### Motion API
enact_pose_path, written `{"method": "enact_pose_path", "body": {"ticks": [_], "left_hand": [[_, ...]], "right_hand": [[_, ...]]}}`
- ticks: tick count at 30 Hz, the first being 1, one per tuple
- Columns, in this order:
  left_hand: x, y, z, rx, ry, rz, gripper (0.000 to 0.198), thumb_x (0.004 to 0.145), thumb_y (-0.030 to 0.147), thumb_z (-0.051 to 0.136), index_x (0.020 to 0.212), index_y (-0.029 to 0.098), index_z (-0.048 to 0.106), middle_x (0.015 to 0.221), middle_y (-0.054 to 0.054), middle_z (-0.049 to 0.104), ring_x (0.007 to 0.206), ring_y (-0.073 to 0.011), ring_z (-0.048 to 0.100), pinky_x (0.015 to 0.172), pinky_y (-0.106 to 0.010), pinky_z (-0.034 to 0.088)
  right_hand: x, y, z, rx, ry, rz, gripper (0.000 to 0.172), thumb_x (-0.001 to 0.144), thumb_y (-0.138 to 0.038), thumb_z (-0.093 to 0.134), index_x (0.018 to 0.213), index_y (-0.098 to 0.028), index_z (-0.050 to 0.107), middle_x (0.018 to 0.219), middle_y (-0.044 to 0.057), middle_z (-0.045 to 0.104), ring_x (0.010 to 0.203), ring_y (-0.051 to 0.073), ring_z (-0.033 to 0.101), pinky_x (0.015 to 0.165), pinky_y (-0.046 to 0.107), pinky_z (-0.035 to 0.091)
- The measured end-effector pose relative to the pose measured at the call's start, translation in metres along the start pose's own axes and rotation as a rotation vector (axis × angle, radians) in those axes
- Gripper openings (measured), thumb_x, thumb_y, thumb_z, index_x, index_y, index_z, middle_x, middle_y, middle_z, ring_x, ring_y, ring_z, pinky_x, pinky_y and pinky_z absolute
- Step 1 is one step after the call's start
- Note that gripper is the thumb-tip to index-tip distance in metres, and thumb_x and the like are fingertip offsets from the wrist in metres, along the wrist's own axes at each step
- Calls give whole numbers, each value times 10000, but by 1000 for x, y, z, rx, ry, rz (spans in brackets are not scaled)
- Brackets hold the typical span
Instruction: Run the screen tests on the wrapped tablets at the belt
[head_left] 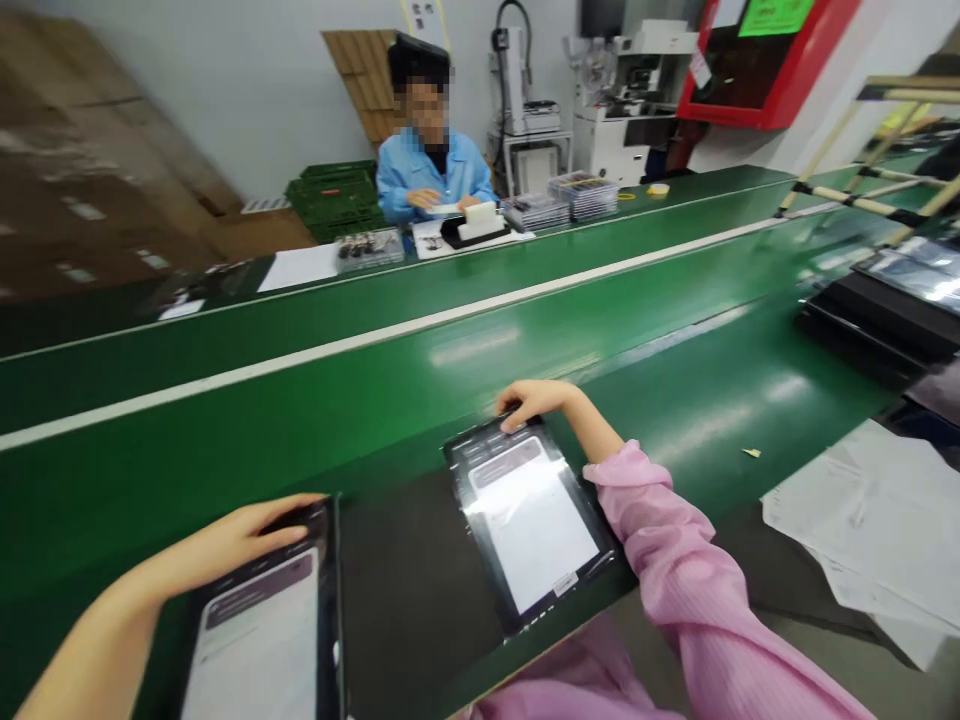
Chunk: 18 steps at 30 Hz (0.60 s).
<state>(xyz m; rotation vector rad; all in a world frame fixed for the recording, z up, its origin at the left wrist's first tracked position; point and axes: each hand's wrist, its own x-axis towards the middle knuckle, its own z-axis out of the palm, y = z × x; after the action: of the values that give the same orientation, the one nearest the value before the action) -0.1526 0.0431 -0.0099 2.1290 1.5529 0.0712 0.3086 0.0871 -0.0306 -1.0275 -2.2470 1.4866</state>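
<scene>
My right hand (531,400) pinches the top edge of a flat black-bordered panel (536,520) with a white middle, in clear film, lying tilted on a dark mat (412,580). At the lower left, my left hand (240,540) is closed on the top edge of a similar black-bordered panel (259,650), whose lower end runs out of view. The dark mat shows between the two panels.
A green conveyor (360,400) crosses beyond the panels. White sheets (862,510) lie at the right, below a stack of black panels (885,320). Across the belt sits a person in blue (435,170) beside stacked clear trays (581,195).
</scene>
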Motion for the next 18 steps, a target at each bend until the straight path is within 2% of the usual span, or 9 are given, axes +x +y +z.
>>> {"method": "enact_pose_path", "body": {"ticks": [2, 3, 5, 7, 9, 11, 14, 16, 18], "left_hand": [[-9, 11, -1, -73, -214, 7, 755, 553, 578, 765, 1231, 257, 675, 1279, -36, 703, 1149, -308, 667, 995, -393, 522], [-12, 16, 0, -62, -256, 3, 866, 500, 502, 807, 1306, 244, 624, 1331, -60, 671, 1186, -325, 640, 1009, -400, 508], [-15, 24, 1, 0, -232, -13, 945, 426, 413, 830, 1323, 222, 603, 1324, -97, 666, 1181, -351, 629, 1002, -413, 504], [-11, 29, 0, -9, -213, -1, 798, 456, 413, 798, 1218, 217, 662, 1214, -84, 714, 1094, -326, 663, 962, -390, 520], [-2, 29, -3, -61, -140, -6, 562, 536, 454, 740, 1048, 223, 718, 1041, -52, 757, 974, -286, 691, 901, -361, 538], [5, 27, -7, -67, 43, -70, 425, 654, 496, 642, 962, 214, 722, 989, -72, 758, 966, -293, 684, 900, -391, 532], [1, 22, -12, -36, 300, -154, 450, 827, 478, 438, 1051, 179, 690, 1182, -143, 706, 1154, -333, 612, 1007, -465, 468], [-17, 18, -11, -37, 387, -165, 483, 884, 465, 357, 1106, 176, 673, 1239, -136, 682, 1203, -310, 587, 1049, -444, 444], [-44, 12, -4, -55, 440, -157, 510, 913, 507, 332, 1124, 190, 671, 1240, -111, 684, 1206, -281, 589, 1078, -410, 431]], "right_hand": [[1, -1, 6, -104, -47, 3, 465, 560, -424, 917, 854, -150, 683, 795, 17, 670, 767, 198, 601, 701, 269, 464], [2, -1, 10, -173, -65, 9, 549, 491, -424, 946, 890, -155, 683, 836, 33, 679, 794, 223, 609, 710, 284, 471], [2, -3, 18, -339, -67, 41, 721, 402, -400, 976, 1015, -164, 678, 988, 82, 693, 894, 282, 628, 754, 321, 490], [1, -5, 22, -464, -47, 74, 791, 407, -372, 974, 1110, -181, 667, 1105, 110, 685, 977, 319, 636, 803, 347, 505], [-3, -6, 21, -453, -1, 84, 722, 448, -323, 952, 1109, -210, 684, 1114, 89, 696, 990, 310, 652, 829, 350, 519], [-9, -7, 16, -373, 142, 100, 563, 525, -277, 905, 1049, -224, 708, 1059, 68, 715, 943, 284, 671, 835, 360, 534], [-30, -12, 6, -300, 543, 114, 344, 675, -312, 789, 988, -198, 705, 1046, 109, 714, 947, 285, 665, 910, 451, 523], [-53, -16, 5, -164, 784, 50, 339, 704, -388, 754, 974, -191, 697, 1040, 126, 712, 978, 291, 661, 971, 496, 497], [-82, -16, 11, 85, 904, 9, 401, 678, -463, 783, 973, -205, 698, 981, 116, 720, 951, 284, 676, 975, 492, 507]]}}
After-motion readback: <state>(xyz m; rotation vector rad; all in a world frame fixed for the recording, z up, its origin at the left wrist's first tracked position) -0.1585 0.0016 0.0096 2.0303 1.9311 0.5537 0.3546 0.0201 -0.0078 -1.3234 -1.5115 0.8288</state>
